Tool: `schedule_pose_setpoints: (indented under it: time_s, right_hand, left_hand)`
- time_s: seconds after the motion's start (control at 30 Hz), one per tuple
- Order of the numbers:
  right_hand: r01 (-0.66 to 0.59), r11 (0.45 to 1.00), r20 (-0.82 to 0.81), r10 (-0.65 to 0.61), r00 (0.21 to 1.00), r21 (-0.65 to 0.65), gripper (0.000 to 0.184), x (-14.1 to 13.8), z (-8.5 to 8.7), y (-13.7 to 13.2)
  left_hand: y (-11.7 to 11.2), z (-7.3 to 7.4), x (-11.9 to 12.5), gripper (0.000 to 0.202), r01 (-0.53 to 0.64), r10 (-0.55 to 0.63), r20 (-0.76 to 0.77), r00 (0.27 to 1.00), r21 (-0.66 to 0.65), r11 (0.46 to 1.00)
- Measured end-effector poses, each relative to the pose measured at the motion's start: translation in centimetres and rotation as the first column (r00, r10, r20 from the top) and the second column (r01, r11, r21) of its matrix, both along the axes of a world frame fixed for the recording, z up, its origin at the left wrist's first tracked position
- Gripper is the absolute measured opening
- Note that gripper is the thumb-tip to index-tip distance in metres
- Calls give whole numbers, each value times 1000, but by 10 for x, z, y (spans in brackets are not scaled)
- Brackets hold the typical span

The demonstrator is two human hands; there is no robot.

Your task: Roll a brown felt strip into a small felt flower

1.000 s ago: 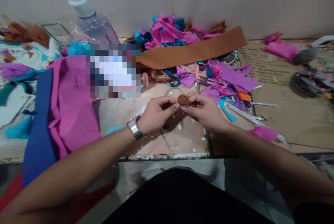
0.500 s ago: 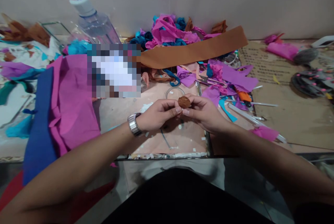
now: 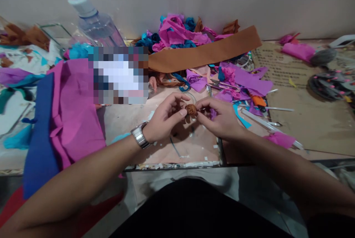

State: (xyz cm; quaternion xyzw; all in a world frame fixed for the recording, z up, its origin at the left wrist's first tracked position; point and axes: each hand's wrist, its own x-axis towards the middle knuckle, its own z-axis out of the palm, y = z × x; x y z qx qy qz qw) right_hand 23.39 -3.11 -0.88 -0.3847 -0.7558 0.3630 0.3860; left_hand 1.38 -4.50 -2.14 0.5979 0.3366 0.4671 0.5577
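A small brown crepe-paper flower (image 3: 190, 109), rolled in rose-like folds, is between my two hands above the table. My right hand (image 3: 219, 116) pinches its right side between thumb and fingertips. My left hand (image 3: 168, 116), a metal watch on its wrist, curves around the left side. Its thumb presses the flower's edge, while the index finger is lifted off and the other fingers are partly hidden. Behind the flower lies a clear ring-shaped item (image 3: 191, 98). To the right are scissors (image 3: 224, 84) among purple paper scraps.
A long brown paper strip (image 3: 205, 54) crosses the heap of coloured scraps at the back. Pink paper (image 3: 77, 108) and a blue sheet (image 3: 40, 134) hang over the front edge at left. Behind stands a clear bottle (image 3: 100, 27). Cardboard (image 3: 305, 123) and a pin holder (image 3: 330, 88) are right.
The flower has come slightly left and its folded face has turned. My left index finger has lifted away from it, and my left hand has opened wider around it.
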Motion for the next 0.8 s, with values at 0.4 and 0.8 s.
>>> schedule_pose_setpoints:
  time_s: [0.4, 0.8]
  right_hand:
    - [-59, 966, 88, 38, 995, 250, 27, 13, -1, 5]
    - [-69, 961, -30, 80, 996, 267, 16, 10, 2, 2]
  left_hand:
    - [-4, 3, 0, 30, -99, 124, -153, 980, 161, 982]
    - [-5, 4, -4, 32, -67, 125, -169, 978, 310, 949]
